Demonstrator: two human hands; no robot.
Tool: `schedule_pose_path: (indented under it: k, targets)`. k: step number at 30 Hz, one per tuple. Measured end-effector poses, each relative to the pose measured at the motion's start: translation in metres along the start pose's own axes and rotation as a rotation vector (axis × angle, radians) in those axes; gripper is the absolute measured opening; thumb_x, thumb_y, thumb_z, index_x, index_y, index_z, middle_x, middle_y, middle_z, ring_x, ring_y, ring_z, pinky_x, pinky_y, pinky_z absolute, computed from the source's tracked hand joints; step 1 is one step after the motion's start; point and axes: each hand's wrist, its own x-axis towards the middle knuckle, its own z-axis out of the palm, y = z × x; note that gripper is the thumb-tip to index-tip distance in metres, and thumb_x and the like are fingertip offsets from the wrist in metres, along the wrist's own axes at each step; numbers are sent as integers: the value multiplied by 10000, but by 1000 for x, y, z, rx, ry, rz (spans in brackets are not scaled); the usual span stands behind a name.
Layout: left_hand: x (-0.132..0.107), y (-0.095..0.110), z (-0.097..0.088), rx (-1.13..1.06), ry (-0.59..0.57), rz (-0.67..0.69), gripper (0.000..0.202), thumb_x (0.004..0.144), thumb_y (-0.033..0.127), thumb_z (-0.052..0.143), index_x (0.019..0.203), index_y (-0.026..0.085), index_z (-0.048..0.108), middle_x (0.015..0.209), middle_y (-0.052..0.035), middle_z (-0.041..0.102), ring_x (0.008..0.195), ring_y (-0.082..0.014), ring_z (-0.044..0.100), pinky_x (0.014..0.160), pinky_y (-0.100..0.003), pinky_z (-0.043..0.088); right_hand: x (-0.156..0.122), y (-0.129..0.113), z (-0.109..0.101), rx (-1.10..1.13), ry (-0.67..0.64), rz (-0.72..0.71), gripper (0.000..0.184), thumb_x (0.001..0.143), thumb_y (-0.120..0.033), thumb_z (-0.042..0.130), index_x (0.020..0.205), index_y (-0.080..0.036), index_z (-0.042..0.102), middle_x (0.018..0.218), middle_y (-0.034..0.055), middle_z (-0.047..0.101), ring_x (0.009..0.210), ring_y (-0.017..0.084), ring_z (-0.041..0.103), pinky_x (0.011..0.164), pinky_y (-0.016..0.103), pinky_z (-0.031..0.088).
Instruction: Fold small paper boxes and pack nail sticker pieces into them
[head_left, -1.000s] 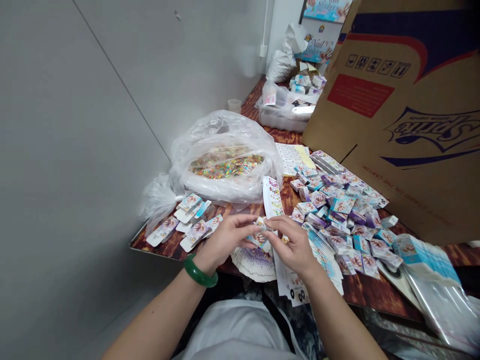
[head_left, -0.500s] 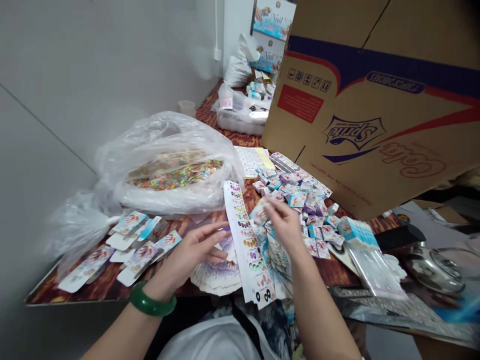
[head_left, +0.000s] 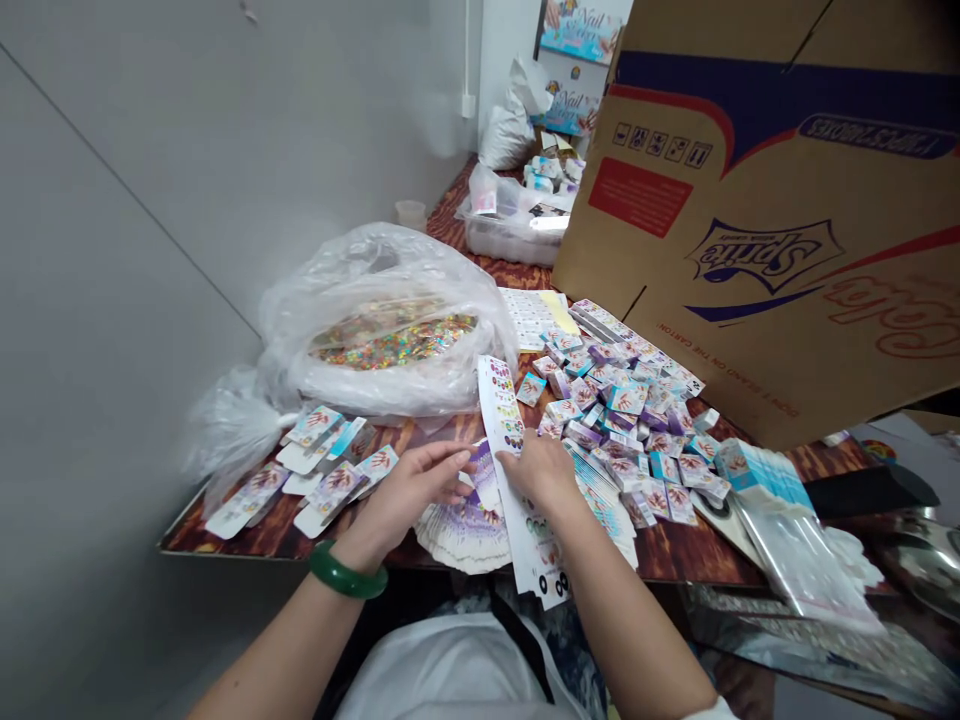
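My right hand [head_left: 544, 470] is over a stack of long printed nail sticker sheets [head_left: 501, 395], its thumb at the left edge and its fingertips mostly hidden. It seems to pinch the top sheet. My left hand [head_left: 427, 480], with a green bangle [head_left: 347, 570] on the wrist, hovers left of the sheets, fingers apart and holding nothing. Below its fingertips lies a fan of flat purple-and-white cartons [head_left: 469, 535]. Right of my right hand spreads a fan of flat blue cartons [head_left: 606, 500]. Small folded boxes [head_left: 626, 398] are heaped beyond it.
A clear plastic bag [head_left: 390, 385] of colourful bits stands at back left, with several flattened cartons [head_left: 259, 490] before it. A large cardboard box [head_left: 637, 270] rises at back right. Clear sleeves [head_left: 810, 560] lie at right. A plastic tub [head_left: 510, 240] is farther back.
My right hand has let go of a small box, now lying at the heap's near left side, and has come down onto the sticker sheets. My left hand stays beside them. The view has shifted left.
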Motion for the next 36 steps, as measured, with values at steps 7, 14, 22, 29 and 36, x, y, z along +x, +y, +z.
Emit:
schedule_pose_path:
  k: [7,14,22,29,36]
  targets:
    - [2,-8,-2,-12,12,-10,389,724,414,683,1003,147,636,892,-52,675,666,-138,651,592,-236,515,3,3,-3,125,-102,29,572,742,-522,532,1136,-108,547,1092,188,648,995,314,617,765,350,453]
    - [5,-13,11,-75,56,-73,315,802,258,624,1083,121,586,844,-63,670,665,-126,654,601,-219,519,1,9,7,198,-67,17,628,690,-518,595,1153,-97,536,1119,206,617,1018,327,592,788,361,435]
    - [12,-27,37,-22,35,-139,374,780,290,631,1115,143,548,812,-51,666,624,-136,648,591,-261,532,2,22,17,501,-76,-79,233,799,-283,476,807,-155,671,710,66,660,679,203,617,637,299,432]
    - [30,-37,33,206,95,52,176,664,289,673,686,133,596,574,26,556,515,-112,504,480,-213,368,-10,23,17,686,-56,-171,302,800,-273,496,1013,-150,671,682,28,646,604,170,602,587,292,476]
    - [5,-5,26,250,30,291,203,735,348,620,714,148,649,696,-2,615,683,-145,546,653,-250,416,-31,20,-19,659,161,-592,215,750,-263,666,959,-222,694,1006,61,657,985,217,566,880,352,412]
